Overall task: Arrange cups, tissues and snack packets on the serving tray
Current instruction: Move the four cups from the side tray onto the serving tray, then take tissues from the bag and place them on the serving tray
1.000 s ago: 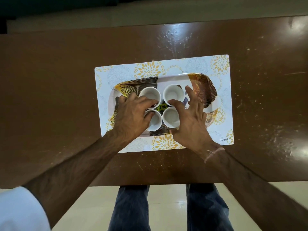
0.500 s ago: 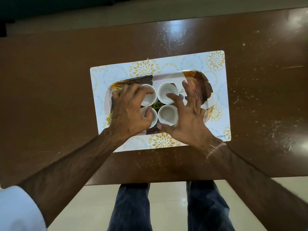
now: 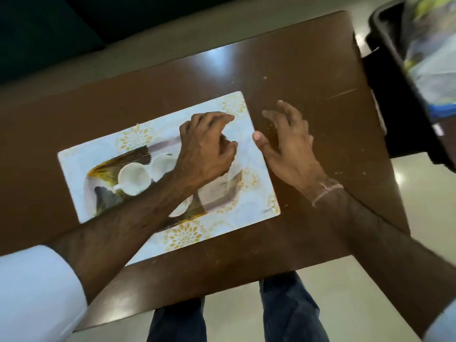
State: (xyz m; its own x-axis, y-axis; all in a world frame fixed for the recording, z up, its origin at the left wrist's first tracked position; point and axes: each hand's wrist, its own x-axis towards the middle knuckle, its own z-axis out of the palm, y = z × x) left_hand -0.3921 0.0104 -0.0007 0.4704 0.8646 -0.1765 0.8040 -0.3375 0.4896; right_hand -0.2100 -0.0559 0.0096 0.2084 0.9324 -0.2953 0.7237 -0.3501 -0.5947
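A patterned serving tray (image 3: 217, 193) lies on a white floral placemat (image 3: 74, 169) on the brown table. White cups stand on the tray: one (image 3: 134, 178) at its left, a second (image 3: 161, 165) behind it, and part of a third (image 3: 181, 208) shows under my left forearm. My left hand (image 3: 207, 149) hovers over the tray's right end, fingers curled and apart, holding nothing. My right hand (image 3: 288, 141) is open above the bare table just right of the placemat. The view is blurred.
A black container (image 3: 394, 95) holding blurred packets (image 3: 434, 58) sits off the table's far right corner. The brown table (image 3: 308, 70) reaches to its right edge near that container. My legs in jeans (image 3: 291, 314) show below the near table edge.
The view has swung right and tilted. Both hands have left the cups and moved right, the right hand off the placemat onto bare table. The black container has come into view.
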